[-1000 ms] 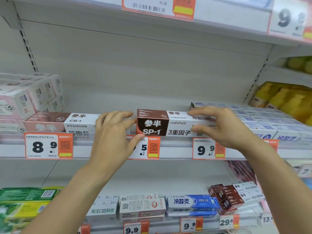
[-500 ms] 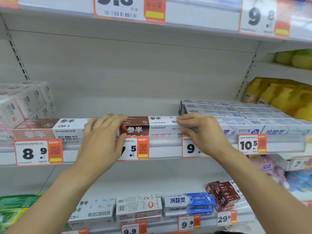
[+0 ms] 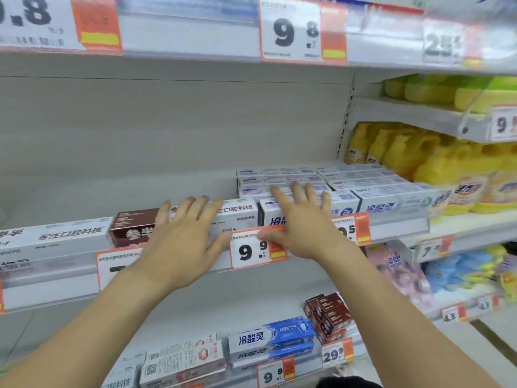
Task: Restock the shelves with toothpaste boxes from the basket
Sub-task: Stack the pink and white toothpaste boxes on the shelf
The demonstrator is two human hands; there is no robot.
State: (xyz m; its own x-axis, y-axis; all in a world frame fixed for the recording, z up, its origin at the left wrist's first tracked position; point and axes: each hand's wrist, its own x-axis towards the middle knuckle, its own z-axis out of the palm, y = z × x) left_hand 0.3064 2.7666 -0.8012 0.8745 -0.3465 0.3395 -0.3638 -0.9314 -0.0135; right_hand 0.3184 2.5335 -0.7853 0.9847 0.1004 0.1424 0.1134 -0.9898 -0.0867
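A brown-and-white toothpaste box point(image 3: 134, 226) lies lengthwise at the front of the middle shelf point(image 3: 50, 287). My left hand point(image 3: 181, 242) is in front of its middle with fingers spread and straight, covering part of it. My right hand point(image 3: 302, 222) hovers with straight fingers at the box's right end and over the neighbouring white-and-blue boxes point(image 3: 363, 194). Neither hand grips anything. The basket is out of view.
A white toothpaste box point(image 3: 56, 239) lies left of the brown one. Yellow bottles point(image 3: 447, 169) fill the bay to the right. The lower shelf holds blue boxes point(image 3: 274, 338), small brown boxes point(image 3: 327, 317) and white boxes point(image 3: 181, 362). Price tags point(image 3: 257, 247) line the shelf edges.
Both hands have let go of the brown box, which now lies on the shelf, and their fingers have straightened. The view has swung right and closer.
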